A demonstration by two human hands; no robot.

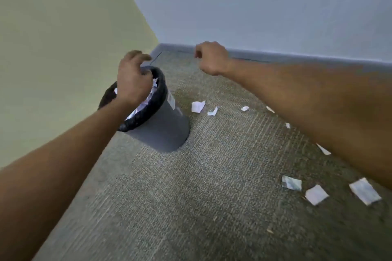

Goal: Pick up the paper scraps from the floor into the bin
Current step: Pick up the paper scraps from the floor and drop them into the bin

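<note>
Grey carpet (191, 207) runs under both grips. The left hand (132, 79) hangs over the mouth of the bin (161, 127), its fingers loosely curled with a gap between thumb and fingers; I see nothing held in it. The right hand (212, 58) is out over the far floor, fingers curled in, and whether it pinches anything I cannot tell.

The bin stands at the left against the yellow wall (53, 59), lined with a black bag (148, 108) and already holding white paper near the rim. On the floor just right of it lie two scraps (198, 106), with smaller bits further right beside the right forearm, and three larger scraps (316, 194) on the near right.

By my judgement the task is partly done, with a good number of pieces left. The risks: the bin looks full, so fresh paper could slide back off the heap; a careless knock from the left wrist could tip it; and the small bits half hidden under the right arm could be missed.
</note>
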